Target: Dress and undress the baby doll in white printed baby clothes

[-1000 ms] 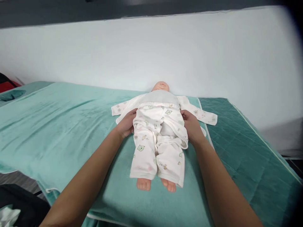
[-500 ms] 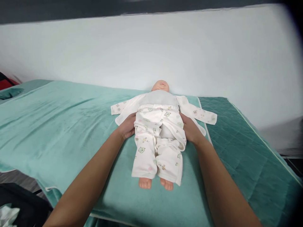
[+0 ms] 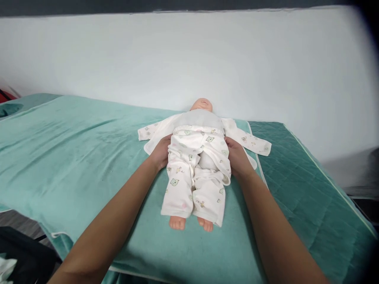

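A baby doll [image 3: 202, 104] lies on its back on a green cloth, its feet toward me. White printed trousers [image 3: 180, 185] cover its legs up to the waist, and bare toes show below the hems. A white printed jacket [image 3: 251, 142] spreads out on both sides of the torso. My left hand [image 3: 161, 153] is closed at the left side of the trousers' waist, its fingertips partly hidden by the fabric. At the right side, my right hand [image 3: 237, 157] is closed on the trousers in the same way, its fingers partly under the cloth.
The green cloth [image 3: 74, 157] covers the table, with a darker quilted mat [image 3: 308, 189] on the right. A white wall [image 3: 177, 59] rises behind. At the lower left is a black item [image 3: 26, 256] beside the table edge.
The doll's legs and feet have shifted slightly left and up in view. Both hands keep their places at the waist, a little higher. The camera view has shifted slightly.
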